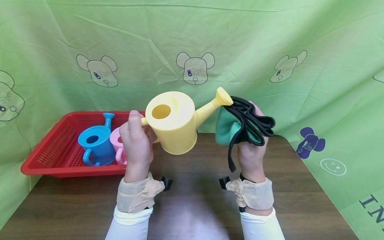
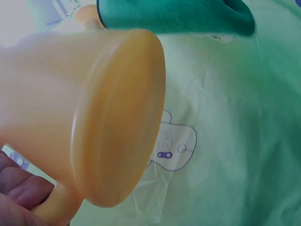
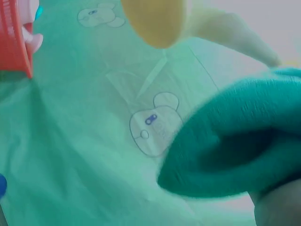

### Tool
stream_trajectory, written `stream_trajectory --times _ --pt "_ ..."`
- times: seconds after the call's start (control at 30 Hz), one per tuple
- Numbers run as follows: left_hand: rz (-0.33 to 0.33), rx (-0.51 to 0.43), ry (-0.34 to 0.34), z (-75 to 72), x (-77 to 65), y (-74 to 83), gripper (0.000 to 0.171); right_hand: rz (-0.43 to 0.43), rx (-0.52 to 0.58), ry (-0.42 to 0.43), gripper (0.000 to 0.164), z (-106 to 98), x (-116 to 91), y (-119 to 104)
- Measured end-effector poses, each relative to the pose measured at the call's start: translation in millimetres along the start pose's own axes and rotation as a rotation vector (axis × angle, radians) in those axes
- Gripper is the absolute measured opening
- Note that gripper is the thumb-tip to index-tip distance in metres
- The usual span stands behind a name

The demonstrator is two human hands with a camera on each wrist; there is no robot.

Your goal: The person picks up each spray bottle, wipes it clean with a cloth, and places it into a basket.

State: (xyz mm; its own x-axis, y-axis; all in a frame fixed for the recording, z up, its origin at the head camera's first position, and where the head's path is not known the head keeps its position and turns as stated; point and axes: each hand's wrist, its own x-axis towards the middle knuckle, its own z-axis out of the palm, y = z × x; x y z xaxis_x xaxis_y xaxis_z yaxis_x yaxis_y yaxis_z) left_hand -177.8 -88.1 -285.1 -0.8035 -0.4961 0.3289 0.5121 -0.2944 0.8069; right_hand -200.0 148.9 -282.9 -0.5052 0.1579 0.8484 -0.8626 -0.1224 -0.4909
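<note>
My left hand (image 1: pixel 138 143) grips the handle of a yellow watering can (image 1: pixel 180 133), holding it above the table with its spout pointing right. In the left wrist view the fingers curl round the handle below the tilted can (image 2: pixel 117 117). My right hand (image 1: pixel 252 150) holds a bunched green cloth with black edging (image 1: pixel 228 123), one black strip hanging down. The cloth's black folds overlap the sprinkler head of the spout in the head view. Green fabric (image 3: pixel 225 136) hides most of the right fingers in the right wrist view.
A red plastic basket (image 1: pixel 48 170) stands at the left on the brown wooden table (image 1: pixel 192 206). Inside it are a blue watering can (image 1: pixel 102 146) and a pink one (image 1: pixel 115 140), partly behind my left hand. A green printed curtain (image 1: pixel 144 53) hangs behind the table.
</note>
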Motion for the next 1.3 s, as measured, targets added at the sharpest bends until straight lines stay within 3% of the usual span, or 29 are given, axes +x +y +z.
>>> stream_trajectory --times 0.2,0.37,0.57,0.93,1.3 --pt "0.051 0.027 0.019 0.7 -2.0 -0.2 0.043 -0.17 -0.286 0.146 0.048 2.2 -4.1 -1.3" --pt "0.076 0.089 0.046 0.2 -2.7 -1.1 0.044 -0.219 -0.311 0.229 0.047 2.9 -3.6 1.2" --pt "0.09 0.161 0.02 -1.5 -3.3 -3.7 0.048 -0.173 -0.357 0.168 0.05 -3.9 -6.2 4.5" --pt "0.09 0.203 0.006 -4.4 -3.3 -2.6 0.05 -0.082 -0.28 0.099 0.054 -9.8 -8.3 8.5" --pt "0.237 0.331 0.057 -5.9 -3.5 -0.6 0.052 -0.093 -0.219 0.049 0.053 -10.1 -8.3 9.5"
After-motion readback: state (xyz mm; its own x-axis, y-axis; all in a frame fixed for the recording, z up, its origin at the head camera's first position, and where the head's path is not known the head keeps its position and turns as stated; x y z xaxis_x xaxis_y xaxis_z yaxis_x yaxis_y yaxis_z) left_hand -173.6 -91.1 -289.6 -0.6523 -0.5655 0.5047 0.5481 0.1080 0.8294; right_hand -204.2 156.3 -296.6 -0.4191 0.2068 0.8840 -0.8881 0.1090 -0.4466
